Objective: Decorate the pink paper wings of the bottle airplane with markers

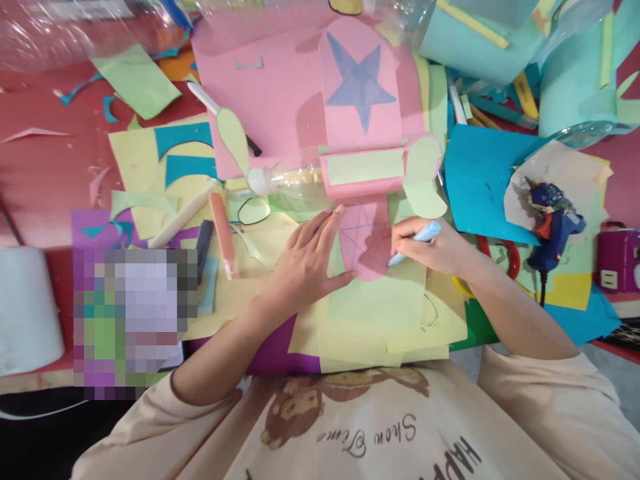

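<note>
My right hand (425, 245) grips a light blue marker (426, 233), its tip down at the right edge of a pink paper piece (361, 243). A star is drawn in thin blue lines on that piece. Flat beside the star, my left hand (315, 257) presses with fingers stretched and thumb on the pink paper. Just above lies a clear plastic bottle (295, 183) on its side, wrapped in pink paper with a pale green strip (365, 167). Farther up, a rounded pink panel carries a filled blue star (357, 83).
A blue glue gun (555, 240) rests on paper at the right, near red-handled scissors (510, 257). Turquoise paper-covered containers (575, 93) stand at the upper right. Paper scraps and several sheets cover the red table (37, 160). A white cylinder (30, 310) is at the left edge.
</note>
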Demonstrator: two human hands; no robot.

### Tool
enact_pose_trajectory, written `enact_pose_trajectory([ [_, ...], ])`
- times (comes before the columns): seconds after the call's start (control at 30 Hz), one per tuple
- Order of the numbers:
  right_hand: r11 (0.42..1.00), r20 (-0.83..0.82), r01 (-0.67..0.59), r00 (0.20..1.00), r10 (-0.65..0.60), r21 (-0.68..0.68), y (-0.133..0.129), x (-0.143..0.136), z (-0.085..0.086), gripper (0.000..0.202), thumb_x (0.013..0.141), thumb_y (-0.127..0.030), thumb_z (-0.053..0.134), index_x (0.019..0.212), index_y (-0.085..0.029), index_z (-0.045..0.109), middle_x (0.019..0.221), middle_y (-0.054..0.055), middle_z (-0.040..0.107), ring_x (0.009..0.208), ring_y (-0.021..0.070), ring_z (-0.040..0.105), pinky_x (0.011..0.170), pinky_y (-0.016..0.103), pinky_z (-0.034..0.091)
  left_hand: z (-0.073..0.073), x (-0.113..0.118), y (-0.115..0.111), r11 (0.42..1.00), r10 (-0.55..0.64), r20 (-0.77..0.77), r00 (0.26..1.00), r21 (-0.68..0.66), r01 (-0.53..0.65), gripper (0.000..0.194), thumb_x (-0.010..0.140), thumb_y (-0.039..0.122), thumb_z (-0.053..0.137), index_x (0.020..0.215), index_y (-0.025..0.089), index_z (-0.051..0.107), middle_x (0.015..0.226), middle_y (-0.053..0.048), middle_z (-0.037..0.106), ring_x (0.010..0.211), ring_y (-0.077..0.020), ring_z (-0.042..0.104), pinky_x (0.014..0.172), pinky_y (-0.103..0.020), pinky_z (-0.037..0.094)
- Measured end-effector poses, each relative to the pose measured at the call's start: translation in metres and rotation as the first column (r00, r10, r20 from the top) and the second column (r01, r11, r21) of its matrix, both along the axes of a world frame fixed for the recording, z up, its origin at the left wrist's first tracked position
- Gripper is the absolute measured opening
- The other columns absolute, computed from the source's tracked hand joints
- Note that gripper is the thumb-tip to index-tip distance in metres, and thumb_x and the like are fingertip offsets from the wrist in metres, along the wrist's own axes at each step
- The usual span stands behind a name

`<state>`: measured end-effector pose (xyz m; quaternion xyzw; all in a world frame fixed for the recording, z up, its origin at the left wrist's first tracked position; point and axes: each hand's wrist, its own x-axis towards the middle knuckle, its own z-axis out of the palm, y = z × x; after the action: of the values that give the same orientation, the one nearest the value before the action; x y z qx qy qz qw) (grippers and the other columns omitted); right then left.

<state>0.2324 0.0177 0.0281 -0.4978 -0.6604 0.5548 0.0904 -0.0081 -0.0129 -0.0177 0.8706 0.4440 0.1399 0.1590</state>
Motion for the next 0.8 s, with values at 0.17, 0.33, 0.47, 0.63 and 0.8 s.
enact_pose_trajectory([
  [0.17,0.999,-0.052,0.031,0.998,-0.031,0.009,-0.001,0.000,0.000,0.021,0.078,-0.015,0.047,0.057,-0.018,0.047,0.054,-0.004,0.035,0.050,0.0080,0.026,0.046,0.026,0.019,-0.001,0.000,0.000,1.000,0.005,0.003,1.000,0.005,-0.005,0.096,0.084,0.046,0.062,0.152,0.017,0.002,0.149,-0.018,0.041,0.133,-0.0348,0.044,0.105,-0.046,0.040],
  [0.33,0.995,-0.209,0.104,0.973,-0.100,0.007,0.001,0.000,-0.004,0.023,0.079,-0.016,0.046,0.056,-0.018,0.047,0.055,-0.003,0.044,0.051,0.0083,0.039,0.048,0.024,0.029,-0.002,0.000,0.000,1.000,-0.001,0.013,1.000,0.001,0.001,0.097,0.084,0.045,0.063,0.152,0.016,0.001,0.148,-0.018,0.041,0.133,-0.0353,0.043,0.105,-0.047,0.039],
  [0.47,0.978,-0.310,0.209,0.929,-0.204,-0.017,0.002,-0.003,-0.010,0.026,0.084,-0.022,0.045,0.063,-0.017,0.058,0.066,0.000,0.058,0.052,0.0082,0.048,0.051,0.025,0.039,-0.001,0.000,0.000,1.000,0.005,0.005,1.000,-0.014,-0.005,0.097,0.084,0.045,0.064,0.152,0.017,0.001,0.149,-0.018,0.040,0.134,-0.0346,0.043,0.107,-0.046,0.038],
  [0.63,0.934,-0.419,0.357,0.847,-0.329,-0.011,-0.002,-0.010,-0.016,0.034,0.093,-0.039,0.046,0.084,-0.016,0.069,0.066,0.001,0.063,0.052,0.0097,0.054,0.056,0.027,0.045,0.000,0.000,-0.001,1.000,0.003,0.005,1.000,-0.017,-0.003,0.096,0.084,0.044,0.063,0.152,0.016,0.002,0.148,-0.018,0.041,0.134,-0.0343,0.042,0.108,-0.046,0.037],
  [0.8,0.949,-0.375,0.312,0.887,-0.269,0.057,-0.005,-0.016,-0.018,0.019,0.088,-0.033,0.059,0.086,-0.016,0.068,0.076,0.001,0.064,0.062,0.0099,0.056,0.059,0.025,0.044,0.000,0.000,-0.001,1.000,-0.004,-0.004,1.000,-0.014,0.004,0.097,0.084,0.047,0.063,0.152,0.015,0.003,0.148,-0.019,0.041,0.134,-0.0346,0.043,0.107,-0.046,0.037],
])
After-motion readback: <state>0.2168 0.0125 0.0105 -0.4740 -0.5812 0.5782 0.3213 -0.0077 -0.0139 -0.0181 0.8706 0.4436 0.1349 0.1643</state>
